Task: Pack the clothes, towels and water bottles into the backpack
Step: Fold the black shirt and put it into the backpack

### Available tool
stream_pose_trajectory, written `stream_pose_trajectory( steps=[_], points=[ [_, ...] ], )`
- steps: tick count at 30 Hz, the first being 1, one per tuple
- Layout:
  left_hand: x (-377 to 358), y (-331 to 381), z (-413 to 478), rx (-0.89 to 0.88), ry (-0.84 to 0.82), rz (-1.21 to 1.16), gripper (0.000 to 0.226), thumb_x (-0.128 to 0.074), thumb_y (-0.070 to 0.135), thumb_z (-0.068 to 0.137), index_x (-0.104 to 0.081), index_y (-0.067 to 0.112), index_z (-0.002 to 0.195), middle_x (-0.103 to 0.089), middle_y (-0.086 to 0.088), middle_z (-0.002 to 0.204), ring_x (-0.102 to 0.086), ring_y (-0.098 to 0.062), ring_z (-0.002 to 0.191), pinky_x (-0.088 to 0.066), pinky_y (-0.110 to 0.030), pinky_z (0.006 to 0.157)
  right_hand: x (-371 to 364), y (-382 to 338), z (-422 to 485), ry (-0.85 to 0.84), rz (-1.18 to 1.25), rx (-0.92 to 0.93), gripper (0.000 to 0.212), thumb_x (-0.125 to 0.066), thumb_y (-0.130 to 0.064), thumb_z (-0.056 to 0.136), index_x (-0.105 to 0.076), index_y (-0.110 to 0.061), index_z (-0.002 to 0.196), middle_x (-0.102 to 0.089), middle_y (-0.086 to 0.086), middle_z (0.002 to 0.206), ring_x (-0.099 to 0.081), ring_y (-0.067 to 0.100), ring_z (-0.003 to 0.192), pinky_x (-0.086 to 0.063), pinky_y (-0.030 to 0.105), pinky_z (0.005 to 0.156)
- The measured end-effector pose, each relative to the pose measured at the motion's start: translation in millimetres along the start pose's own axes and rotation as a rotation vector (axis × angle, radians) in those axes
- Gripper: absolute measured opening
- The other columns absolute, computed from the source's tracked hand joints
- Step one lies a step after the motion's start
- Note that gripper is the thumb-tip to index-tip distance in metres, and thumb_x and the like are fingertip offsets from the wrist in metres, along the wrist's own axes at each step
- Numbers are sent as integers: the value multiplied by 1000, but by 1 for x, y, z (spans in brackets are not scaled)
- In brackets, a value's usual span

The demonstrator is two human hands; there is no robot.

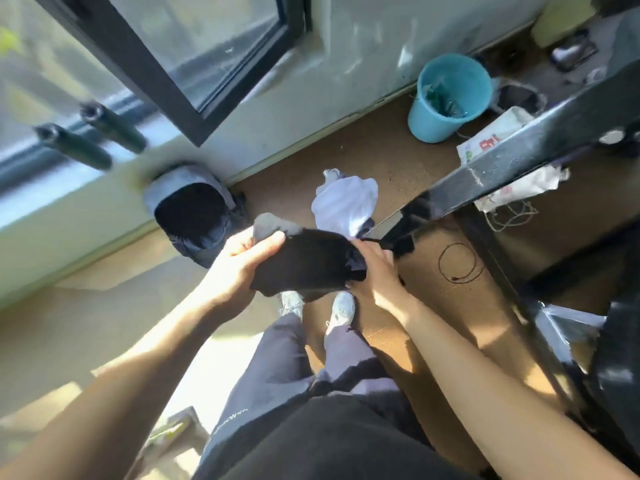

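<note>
Both hands hold a black garment (308, 265) stretched between them above the person's shoes. The left hand (242, 261) is curled round its left end, thumb on top, with a scrap of grey cloth (268, 225) bunched in the same grip. The right hand (375, 268) grips the right end, its fingers mostly hidden by fabric. The backpack (194, 216) stands open on the floor at the far left against the wall, well apart from the hands. A white garment (346, 202) lies crumpled to the right of it.

The black garment is loosely bunched, so stuffed in like this it would likely take room the towels and bottles need. A trailing corner could snag the black table (512, 161) edge beside the right hand. The grey cloth could also drop if the left hand loosens to shift its hold.
</note>
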State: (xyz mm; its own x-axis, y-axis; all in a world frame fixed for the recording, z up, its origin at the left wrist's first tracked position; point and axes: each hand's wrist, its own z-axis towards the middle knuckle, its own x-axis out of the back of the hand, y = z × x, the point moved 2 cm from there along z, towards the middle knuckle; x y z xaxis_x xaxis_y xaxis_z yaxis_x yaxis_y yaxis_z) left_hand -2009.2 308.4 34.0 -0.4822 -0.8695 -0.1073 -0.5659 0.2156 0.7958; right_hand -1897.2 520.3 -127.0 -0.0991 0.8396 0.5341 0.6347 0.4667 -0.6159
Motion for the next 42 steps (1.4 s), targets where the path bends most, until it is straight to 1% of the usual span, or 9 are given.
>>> stream_pose_trajectory(
  steps=[4, 12, 15, 18, 23, 27, 31, 35, 42],
  points=[
    [28, 37, -33, -117, 63, -102, 61, -76, 42, 83, -64, 5, 130, -68, -21, 130, -68, -35, 118, -57, -48, 98, -16, -38, 23, -61, -315, -26, 38, -68, -42, 92, -59, -24, 123, -53, 8, 133, -43, 34, 129, -38, 46, 107],
    [143, 1, -35, -63, 620, 232, 19, -58, 8, 99, -72, 14, 87, -71, -2, 79, -63, -22, 86, -47, -29, 71, -16, -107, 34, -83, -128, 47, 20, -62, -30, 98, -61, -17, 112, -66, 8, 102, -65, 31, 96, -57, 43, 86],
    [172, -35, -35, 180, 543, 633, 18, -60, 20, 91, -71, 6, 90, -65, -4, 76, -58, -22, 77, -43, -30, 66, -15, -147, 29, -148, -53, 192, 18, -64, -22, 97, -61, -15, 114, -67, 4, 103, -67, 20, 93, -61, 40, 86],
    [179, -53, -34, 378, 364, 786, 51, -70, 27, 92, -60, 9, 139, -67, -15, 128, -64, -29, 112, -50, -37, 95, -21, -187, 18, -297, 35, 339, 32, -73, -17, 90, -63, -18, 120, -69, -1, 112, -68, 13, 99, -61, 38, 89],
    [168, -31, -6, -58, 14, 696, 125, -87, 61, 59, -24, 30, 162, -31, -2, 164, -32, -16, 150, -31, -39, 123, -49, -259, -1, -447, -54, 522, 41, -76, -11, 84, -64, -20, 122, -67, -9, 109, -66, 6, 100, -59, 29, 89],
    [197, -17, 21, -203, -107, 551, 64, -90, 33, 72, -62, 16, 128, -71, -4, 118, -71, -16, 107, -59, -33, 91, -77, -297, -4, -461, 0, 507, 48, -74, -4, 83, -61, -27, 124, -61, -25, 108, -64, -9, 99, -51, 7, 80],
    [264, -21, 33, -217, -99, 482, 16, -77, 8, 90, -77, 8, 105, -76, 5, 86, -66, -3, 74, -52, -23, 68, -102, -315, 0, -309, 553, 300, 44, -61, 10, 90, -65, -16, 126, -71, 5, 121, -68, 15, 114, -58, 29, 94],
    [327, -22, 21, -78, -4, 172, 19, -70, 3, 94, -79, 20, 98, -78, 1, 93, -70, -9, 89, -52, -29, 80, -150, -292, 5, -38, 696, -18, 27, -68, -6, 93, -69, -22, 115, -71, 7, 115, -66, 26, 116, -57, 36, 95],
    [379, 0, -9, 124, -78, -394, 23, -66, 10, 74, -78, 11, 93, -79, -7, 90, -76, -20, 86, -59, -29, 77, -268, -285, 24, -279, 559, -279, 60, -76, -25, 90, -48, -31, 144, -51, -9, 137, -50, 18, 126, -45, 32, 97]
  ],
)
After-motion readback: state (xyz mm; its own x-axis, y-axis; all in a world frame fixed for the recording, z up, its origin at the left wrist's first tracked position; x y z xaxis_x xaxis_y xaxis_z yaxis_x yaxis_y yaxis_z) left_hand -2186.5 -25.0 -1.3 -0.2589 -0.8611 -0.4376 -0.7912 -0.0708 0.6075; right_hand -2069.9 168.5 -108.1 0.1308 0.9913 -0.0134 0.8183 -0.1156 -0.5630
